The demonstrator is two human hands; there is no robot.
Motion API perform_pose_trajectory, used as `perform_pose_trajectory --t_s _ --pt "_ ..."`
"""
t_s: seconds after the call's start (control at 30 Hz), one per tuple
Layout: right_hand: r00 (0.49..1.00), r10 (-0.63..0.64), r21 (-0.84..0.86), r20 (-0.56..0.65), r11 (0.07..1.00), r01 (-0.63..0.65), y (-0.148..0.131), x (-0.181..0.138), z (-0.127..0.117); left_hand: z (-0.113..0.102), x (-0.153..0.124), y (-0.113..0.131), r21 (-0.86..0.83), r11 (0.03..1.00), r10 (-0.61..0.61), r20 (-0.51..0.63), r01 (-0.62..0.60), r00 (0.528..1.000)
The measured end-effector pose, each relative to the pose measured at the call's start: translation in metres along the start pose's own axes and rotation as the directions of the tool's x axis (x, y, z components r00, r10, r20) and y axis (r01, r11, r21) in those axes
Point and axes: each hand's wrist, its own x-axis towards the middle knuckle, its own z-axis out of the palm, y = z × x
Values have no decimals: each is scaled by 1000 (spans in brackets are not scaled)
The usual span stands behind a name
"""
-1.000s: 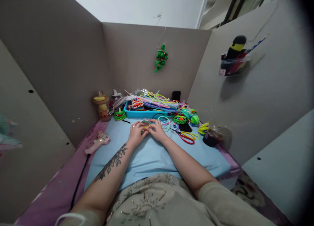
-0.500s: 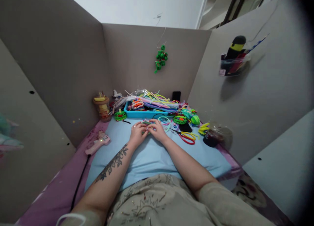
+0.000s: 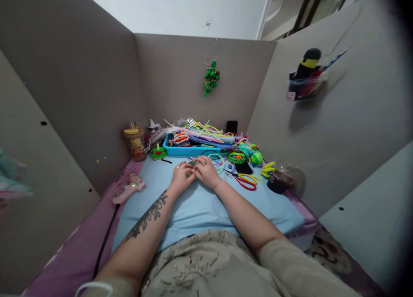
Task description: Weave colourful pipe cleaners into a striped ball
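Both of my hands meet over the light blue mat (image 3: 200, 206), fingers curled round a small green pipe-cleaner piece (image 3: 192, 162). My left hand (image 3: 181, 176) grips its left side and my right hand (image 3: 206, 172) pinches its right side. Most of the piece is hidden by my fingers. Just beyond the hands sits a blue tray (image 3: 189, 150) heaped with coloured pipe cleaners (image 3: 206, 132).
A pink glue gun (image 3: 129, 187) with a black cord lies left of the mat. A yellow-lidded jar (image 3: 133, 140) stands at the back left. Red-handled scissors (image 3: 245, 183), green craft figures (image 3: 251, 153) and a dark bowl (image 3: 277, 180) lie right. Grey partition walls enclose the desk; a green ornament (image 3: 211, 76) hangs behind.
My hands have drawn slightly closer together over the small green piece; the view has dipped a little. Nothing else on the desk has moved.
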Motion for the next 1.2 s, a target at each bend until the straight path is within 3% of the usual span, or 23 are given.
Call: perform_pose_trajectory --t_s 0.13,0.3,0.57,0.73,0.87,1.03,1.2 --pt "1000 -2 -60 -4 998 2 -4 1 -4 0 2 0 -20 1000 23 -35 -24 999" --pt "976 195 100 -100 978 -185 2 -1 5 -1 1 0 -10 1000 -4 -69 3 998" --pt "893 448 375 56 819 -434 10 -1 18 -1 -1 -2 9 1000 -17 -31 17 999" --pt "854 519 401 46 773 -491 6 1 20 -1 -2 -1 25 1000 -7 7 7 1000" --pt "870 489 332 -64 832 -444 -3 1 12 1 -1 -1 7 1000 5 38 -5 999" --pt "955 253 123 -154 964 -236 -14 0 1 3 2 -3 -50 998 34 42 -32 999" --pt "934 299 141 -194 951 -275 -8 2 1 1 0 -6 -36 999 -3 46 4 999"
